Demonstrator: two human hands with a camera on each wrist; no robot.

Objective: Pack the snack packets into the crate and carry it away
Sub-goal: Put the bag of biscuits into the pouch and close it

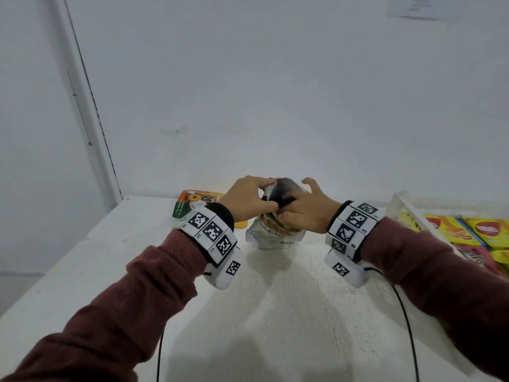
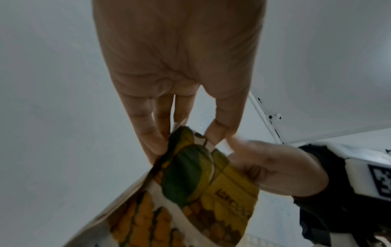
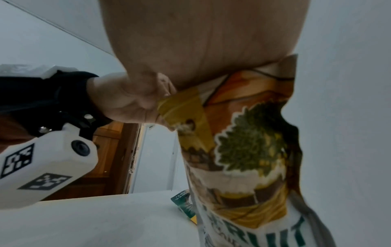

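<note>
A white snack pouch (image 1: 275,232) with yellow and green print stands upright on the white table (image 1: 275,312) in the head view. My left hand (image 1: 248,198) pinches its top from the left, and my right hand (image 1: 300,210) grips the top from the right. In the left wrist view my fingers (image 2: 154,142) pinch the pouch (image 2: 190,192) at its upper edge. The right wrist view shows the same pouch (image 3: 243,150) under my palm. A white crate (image 1: 407,208) at the right edge holds yellow snack packets (image 1: 468,230).
An orange and green packet (image 1: 192,202) lies flat on the table behind my left wrist, near the back wall. The table's left edge runs diagonally at the left. Black cables hang from both wrists over the table's front.
</note>
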